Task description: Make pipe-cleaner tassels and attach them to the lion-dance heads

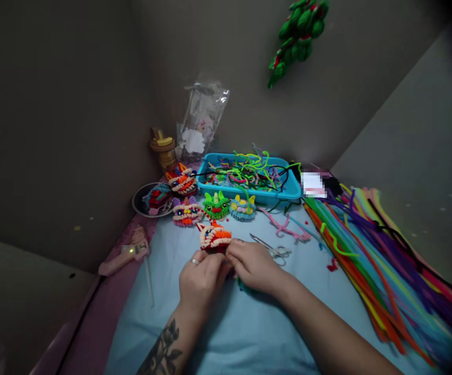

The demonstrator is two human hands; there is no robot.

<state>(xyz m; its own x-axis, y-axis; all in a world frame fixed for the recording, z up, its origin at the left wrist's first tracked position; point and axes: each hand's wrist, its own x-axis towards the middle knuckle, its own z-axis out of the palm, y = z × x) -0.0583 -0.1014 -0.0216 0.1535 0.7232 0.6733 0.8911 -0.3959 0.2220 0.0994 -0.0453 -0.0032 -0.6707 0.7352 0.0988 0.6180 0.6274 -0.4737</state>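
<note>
Both hands meet at the middle of the table, around a small lion-like head made of pipe cleaners (215,237), in white, orange and red. My left hand (202,278), with a ring on one finger, pinches its lower edge. My right hand (254,263) grips it from the right with the fingers closed. The underside of the head is hidden by my fingers. Silver scissors (275,250) lie just beyond my right hand. Three finished-looking heads stand behind: a purple-eared one (187,212), a green one (216,206) and a blue one (243,208).
A blue tray (249,195) of pipe cleaner scraps stands at the back. Long colourful pipe cleaners (366,260) lie in bundles at right. At left are a pink glue gun (126,255) with its light on, a bowl (136,207), an orange head (182,179) and a lidded cup (164,151).
</note>
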